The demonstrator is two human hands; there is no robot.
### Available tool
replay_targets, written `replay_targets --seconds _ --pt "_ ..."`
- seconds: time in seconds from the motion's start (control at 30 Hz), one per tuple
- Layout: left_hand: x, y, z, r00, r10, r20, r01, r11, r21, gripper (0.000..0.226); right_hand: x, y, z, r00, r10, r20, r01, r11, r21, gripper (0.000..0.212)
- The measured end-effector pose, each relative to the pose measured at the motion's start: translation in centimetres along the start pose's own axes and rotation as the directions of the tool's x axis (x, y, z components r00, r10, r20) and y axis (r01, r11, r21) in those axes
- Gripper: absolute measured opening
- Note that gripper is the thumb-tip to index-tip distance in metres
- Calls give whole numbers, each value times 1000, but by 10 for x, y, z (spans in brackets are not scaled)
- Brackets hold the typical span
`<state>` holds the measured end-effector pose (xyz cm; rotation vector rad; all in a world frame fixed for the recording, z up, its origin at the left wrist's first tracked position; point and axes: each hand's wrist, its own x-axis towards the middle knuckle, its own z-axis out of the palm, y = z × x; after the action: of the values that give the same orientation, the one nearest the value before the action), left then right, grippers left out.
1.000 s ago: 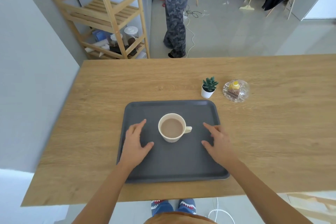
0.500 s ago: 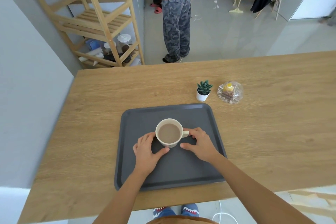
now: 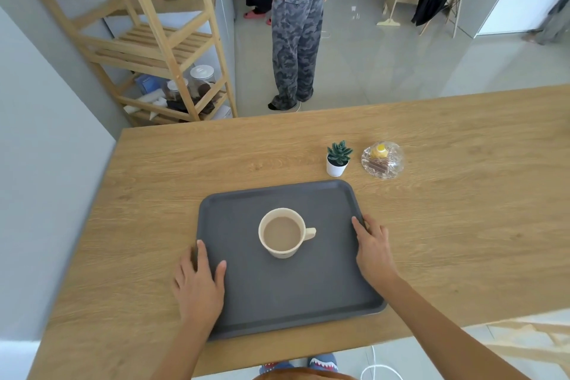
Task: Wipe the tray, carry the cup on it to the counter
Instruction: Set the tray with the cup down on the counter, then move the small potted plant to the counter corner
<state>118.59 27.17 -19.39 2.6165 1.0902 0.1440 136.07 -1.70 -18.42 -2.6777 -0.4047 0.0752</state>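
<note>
A dark grey tray (image 3: pixel 277 296) lies flat on the wooden table (image 3: pixel 185 163), near its front edge. A cream cup (image 3: pixel 282 233) full of milky brown drink stands upright in the tray's middle, handle pointing right. My left hand (image 3: pixel 197 287) is at the tray's left rim, thumb on the tray floor and fingers over the rim's outer side. At the right rim, my right hand (image 3: pixel 373 250) has its fingers curled along the edge. Neither hand touches the cup.
A small potted succulent (image 3: pixel 337 160) and a clear lidded dish of sweets (image 3: pixel 382 160) stand just beyond the tray's far right corner. A person (image 3: pixel 296 40) stands on the floor past the table. A wooden shelf unit (image 3: pixel 160 40) is at the far left.
Both hands have left the cup's sides and moved outward to the tray's left and right rims. The cup stays in the tray's middle.
</note>
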Motion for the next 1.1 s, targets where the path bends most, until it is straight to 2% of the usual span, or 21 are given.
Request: replay_targets --seconds 0.2,0.33,0.43,0.5,0.53,0.57,0.63,0.73,0.83,0.93,1.1 --pt "-3 0 0 1000 -12 23 12 1000 5 64 1 1 4 999 40 25 -42 995 91 57" --pt "14 20 -23 998 -64 7 65 984 -168 67 2 -1 -4 994 -3 -111 16 993 116 44" --pt "58 67 -53 992 56 -117 -89 948 -304 58 25 -5 -28 990 23 -143 13 968 250 41" --pt "90 114 -65 973 218 -82 -232 889 -396 49 55 -9 -45 992 77 -102 -38 938 346 39" --pt "103 141 -67 959 283 -4 -251 846 -471 45 72 -11 -52 992 112 -64 -79 921 382 38" --pt "113 168 -68 944 311 111 -203 812 -548 43 88 -14 -58 989 146 -15 -127 902 411 38" --pt "126 218 -61 881 275 384 37 771 -636 43 116 -17 -65 978 190 90 -210 860 465 39" --pt "137 266 -37 741 209 638 282 766 -578 41 147 -15 -62 965 182 188 -254 819 515 41" --pt "139 292 -17 678 153 719 448 688 -570 37 165 -10 -53 948 164 271 -297 758 580 44" --pt "133 303 -6 641 172 748 521 619 -588 36 168 -4 -45 945 114 305 -291 714 636 43" --pt "139 286 -12 673 178 718 611 413 -675 38 178 -19 -44 944 48 326 -277 651 707 38"
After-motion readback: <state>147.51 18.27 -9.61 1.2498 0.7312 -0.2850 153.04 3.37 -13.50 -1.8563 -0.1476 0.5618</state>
